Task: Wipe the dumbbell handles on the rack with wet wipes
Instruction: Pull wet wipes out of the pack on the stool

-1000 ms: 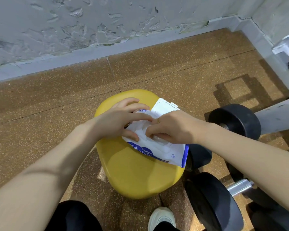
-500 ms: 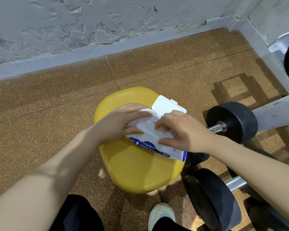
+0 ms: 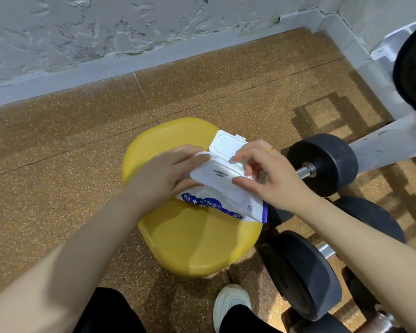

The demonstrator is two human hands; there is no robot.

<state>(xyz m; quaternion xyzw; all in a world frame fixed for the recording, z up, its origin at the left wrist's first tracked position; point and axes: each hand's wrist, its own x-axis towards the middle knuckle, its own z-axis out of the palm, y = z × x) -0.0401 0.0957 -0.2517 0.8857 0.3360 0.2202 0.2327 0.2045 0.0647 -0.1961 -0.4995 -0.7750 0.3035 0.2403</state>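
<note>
A white and blue wet wipes pack (image 3: 228, 204) lies on a yellow stool (image 3: 197, 246), its hard lid (image 3: 226, 144) flipped open. My left hand (image 3: 165, 175) presses on the pack's left end with fairly straight fingers. My right hand (image 3: 267, 175) pinches a white sheet with small print (image 3: 216, 173), lifted off the pack's opening. Black dumbbells lie to the right: one (image 3: 322, 164) with a chrome handle (image 3: 305, 170) just beyond my right hand, another (image 3: 300, 272) nearer me under my right forearm.
The white rack beam (image 3: 394, 145) runs behind the dumbbells at the right, with a black weight (image 3: 413, 66) at the upper right edge. A grey wall (image 3: 130, 25) and skirting close off the brown speckled floor (image 3: 58, 164). My white shoe (image 3: 231, 304) stands beside the stool.
My right hand has drawn back to the right and lifted the white sheet off the pack's opening. My left hand has stayed on the pack's left end.
</note>
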